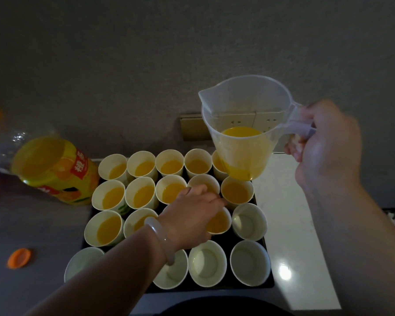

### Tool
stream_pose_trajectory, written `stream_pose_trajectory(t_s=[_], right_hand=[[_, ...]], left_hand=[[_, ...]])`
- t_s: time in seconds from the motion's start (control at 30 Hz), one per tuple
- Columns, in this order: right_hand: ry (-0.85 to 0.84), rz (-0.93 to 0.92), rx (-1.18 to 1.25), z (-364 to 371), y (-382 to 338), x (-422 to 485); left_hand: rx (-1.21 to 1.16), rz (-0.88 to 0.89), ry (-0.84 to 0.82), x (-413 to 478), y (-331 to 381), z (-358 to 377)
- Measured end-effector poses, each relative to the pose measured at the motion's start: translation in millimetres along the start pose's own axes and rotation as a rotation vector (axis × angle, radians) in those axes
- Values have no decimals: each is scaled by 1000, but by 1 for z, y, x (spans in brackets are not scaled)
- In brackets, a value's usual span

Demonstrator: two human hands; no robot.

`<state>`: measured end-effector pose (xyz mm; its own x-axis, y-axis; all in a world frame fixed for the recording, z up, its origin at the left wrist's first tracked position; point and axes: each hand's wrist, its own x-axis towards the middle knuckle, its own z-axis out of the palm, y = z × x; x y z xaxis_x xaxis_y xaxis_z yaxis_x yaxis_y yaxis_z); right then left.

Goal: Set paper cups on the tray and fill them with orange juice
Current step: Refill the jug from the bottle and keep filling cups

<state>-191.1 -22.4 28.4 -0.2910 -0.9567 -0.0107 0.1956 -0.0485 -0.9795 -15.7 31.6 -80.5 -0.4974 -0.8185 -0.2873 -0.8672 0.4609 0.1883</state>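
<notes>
Fingers [293, 152] of my right hand [328, 156] gripped the jug [244, 119] by its handle above the far-right cups [236, 192]. My left hand [189, 215] lay over a filled cup [218, 224]; grasp unclear.

A dark grey, matte textured wall [123, 53] fills the upper field under dim lighting. A brass-coloured rectangular socket plate [191, 127] is mounted low on it, just above the counter [43, 224], a flat grey surface. The counter's right section is a glossy white stone-look slab [290, 213] showing one bright round light reflection [284, 272].
</notes>
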Motion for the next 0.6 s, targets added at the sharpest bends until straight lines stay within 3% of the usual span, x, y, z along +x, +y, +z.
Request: stream_pose_trajectory(t_s=[0.37,0.5,0.6], right_hand=[[26,-7,-33,-3,3,4],[15,-6,-26,-4,3,4],[7,-8,-31,-6,2,5]], left_hand=[[-137,-36,-45,-5,-4,-5],[-241,-71,119,-8,6,-14],[-258,-3,234,-5,22,-14]])
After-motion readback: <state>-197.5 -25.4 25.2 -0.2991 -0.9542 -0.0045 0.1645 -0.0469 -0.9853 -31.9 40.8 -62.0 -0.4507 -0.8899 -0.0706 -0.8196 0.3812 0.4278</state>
